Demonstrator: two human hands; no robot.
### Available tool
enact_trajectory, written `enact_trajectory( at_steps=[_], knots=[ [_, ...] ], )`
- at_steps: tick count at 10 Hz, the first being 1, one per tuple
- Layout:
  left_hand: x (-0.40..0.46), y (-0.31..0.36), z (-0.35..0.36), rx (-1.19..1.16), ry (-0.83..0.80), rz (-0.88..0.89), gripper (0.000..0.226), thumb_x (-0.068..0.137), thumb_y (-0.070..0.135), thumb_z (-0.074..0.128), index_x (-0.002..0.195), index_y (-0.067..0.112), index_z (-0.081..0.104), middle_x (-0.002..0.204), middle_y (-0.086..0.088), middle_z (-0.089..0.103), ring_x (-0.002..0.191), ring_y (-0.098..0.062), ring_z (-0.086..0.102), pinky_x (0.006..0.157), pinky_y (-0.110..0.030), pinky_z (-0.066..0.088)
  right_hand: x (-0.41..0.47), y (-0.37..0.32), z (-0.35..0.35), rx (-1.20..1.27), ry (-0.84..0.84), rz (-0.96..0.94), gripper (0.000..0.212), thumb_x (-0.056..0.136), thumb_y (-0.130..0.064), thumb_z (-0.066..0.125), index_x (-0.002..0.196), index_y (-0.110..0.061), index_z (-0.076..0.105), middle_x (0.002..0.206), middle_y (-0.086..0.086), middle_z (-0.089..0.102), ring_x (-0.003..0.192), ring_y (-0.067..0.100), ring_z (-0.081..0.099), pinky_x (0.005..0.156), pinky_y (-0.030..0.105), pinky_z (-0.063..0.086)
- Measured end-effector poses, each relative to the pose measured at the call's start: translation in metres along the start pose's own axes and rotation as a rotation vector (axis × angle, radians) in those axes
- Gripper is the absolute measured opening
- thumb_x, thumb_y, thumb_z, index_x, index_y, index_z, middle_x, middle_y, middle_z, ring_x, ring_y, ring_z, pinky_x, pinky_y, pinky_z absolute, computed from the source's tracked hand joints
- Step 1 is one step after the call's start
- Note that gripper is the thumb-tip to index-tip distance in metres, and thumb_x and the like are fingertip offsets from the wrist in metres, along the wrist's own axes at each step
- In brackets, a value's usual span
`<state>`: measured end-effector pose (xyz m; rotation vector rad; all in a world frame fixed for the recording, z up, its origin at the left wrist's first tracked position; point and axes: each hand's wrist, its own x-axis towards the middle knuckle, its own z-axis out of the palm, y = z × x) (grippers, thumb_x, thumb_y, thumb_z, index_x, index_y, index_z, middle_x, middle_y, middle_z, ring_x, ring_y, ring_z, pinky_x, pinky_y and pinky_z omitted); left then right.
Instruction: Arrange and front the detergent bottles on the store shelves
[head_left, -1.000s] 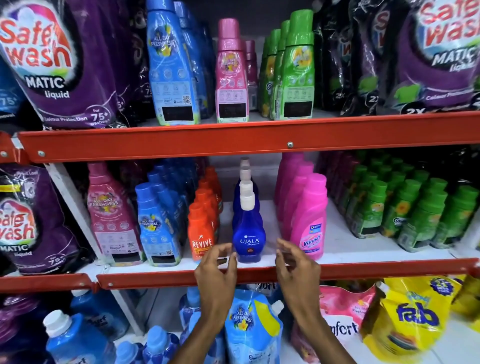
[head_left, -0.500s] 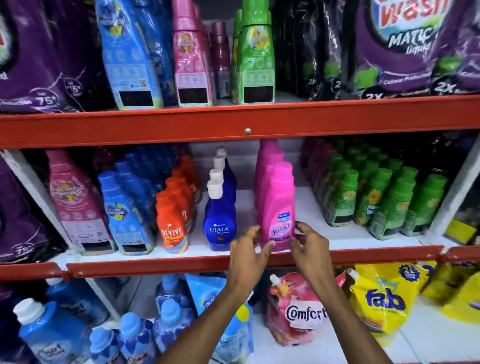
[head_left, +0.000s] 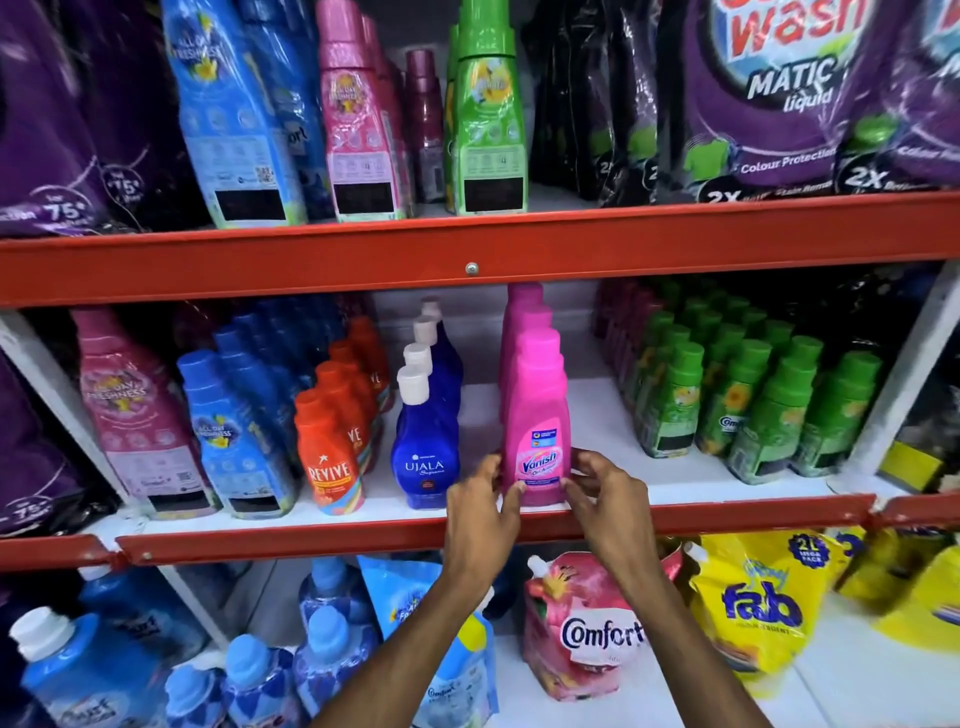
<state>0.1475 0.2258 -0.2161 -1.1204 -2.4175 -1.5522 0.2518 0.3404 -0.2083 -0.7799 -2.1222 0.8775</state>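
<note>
A pink Vanish bottle (head_left: 537, 415) stands upright at the front edge of the middle shelf (head_left: 363, 535), label facing out, with more pink bottles in a row behind it. My left hand (head_left: 480, 514) touches its lower left side with thumb and fingertips. My right hand (head_left: 605, 499) pinches its lower right side. To the left stand a row of blue Ujala bottles (head_left: 426, 452) and a row of orange Revive bottles (head_left: 327, 457).
Green Comfort bottles (head_left: 737, 405) fill the middle shelf's right side, blue and pink fabric conditioner bottles (head_left: 234, 436) its left. Purple Safewash pouches (head_left: 779, 93) and tall bottles line the top shelf. Below sit a Comfort pouch (head_left: 582, 629), yellow fab bags (head_left: 753, 608) and blue bottles.
Both hands moved right from in front of the Ujala bottle to the pink Vanish bottle and closed onto its base. The view shifted right.
</note>
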Motion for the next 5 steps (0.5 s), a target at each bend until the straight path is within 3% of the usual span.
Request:
enact_trajectory(
  at_steps=[1,2,5],
  knots=[
    [0.0002,-0.0014,-0.0001,-0.007,-0.004,-0.009,0.035,0.093,0.018,0.069,0.127,0.013,0.061,0.111,-0.004,0.078,0.099,-0.015,0.073,0.090,-0.040,0.061,-0.0006,0.0000,0.0003,0.012,-0.010,0.022,0.037,0.091,-0.011,0.070,0.128,-0.012,0.065,0.115,0.001,0.076,0.093,0.003,0.068,0.077,0.002,0.047],
    [0.0014,-0.0040,0.0001,-0.005,-0.009,-0.005,0.036,0.093,0.020,0.070,0.128,0.013,0.061,0.112,-0.004,0.078,0.099,-0.016,0.073,0.090,-0.039,0.061,-0.0007,-0.0011,0.0017,0.020,-0.009,0.030,0.037,0.092,-0.011,0.069,0.128,-0.011,0.064,0.117,0.003,0.075,0.100,0.012,0.072,0.085,0.020,0.054],
    [0.0040,-0.0022,-0.0021,0.001,-0.037,-0.003,0.042,0.092,0.028,0.072,0.130,0.013,0.060,0.114,-0.004,0.077,0.101,-0.016,0.073,0.091,-0.040,0.061,-0.0014,-0.0044,0.0012,0.022,-0.017,0.072,0.038,0.092,-0.009,0.068,0.130,-0.012,0.063,0.119,0.005,0.075,0.102,0.015,0.072,0.086,0.022,0.052]
  ],
)
